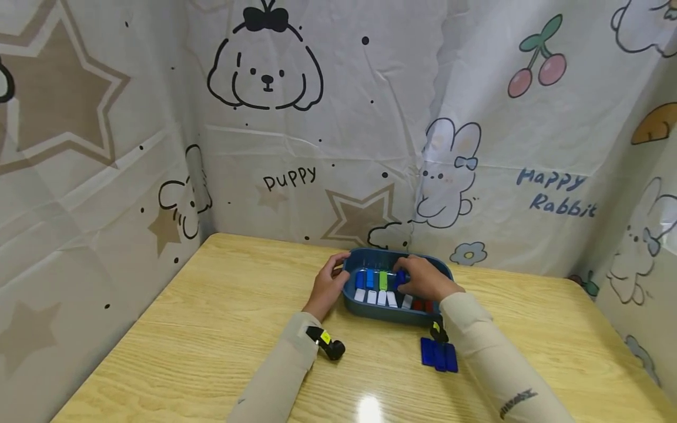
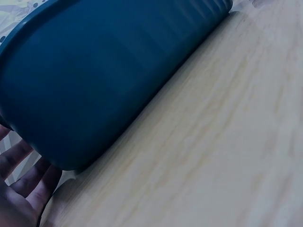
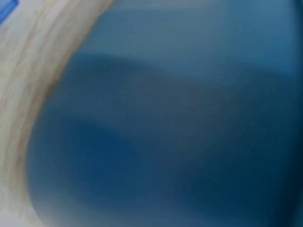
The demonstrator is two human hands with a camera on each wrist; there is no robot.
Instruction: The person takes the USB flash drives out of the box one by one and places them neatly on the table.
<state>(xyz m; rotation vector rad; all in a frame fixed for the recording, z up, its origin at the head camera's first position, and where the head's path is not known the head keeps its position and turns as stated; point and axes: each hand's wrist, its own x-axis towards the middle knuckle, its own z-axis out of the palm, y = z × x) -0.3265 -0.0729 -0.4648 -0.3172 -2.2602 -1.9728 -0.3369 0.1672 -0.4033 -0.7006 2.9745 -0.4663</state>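
Note:
A dark blue-green plastic bin stands on the table with small flat blocks lined up inside. My left hand rests against the bin's left end; in the left wrist view its fingers touch the outer wall. My right hand reaches into the bin's right half, fingertips on a dark blue block. Left of it lie a green block, a lighter blue block and another dark blue block. Several white blocks and some red blocks form the nearer row. The right wrist view shows mostly blurred bin wall.
Three blue pieces lie side by side on the wooden table, in front of the bin and near the right sleeve. A printed cloth hangs behind the table and along both sides.

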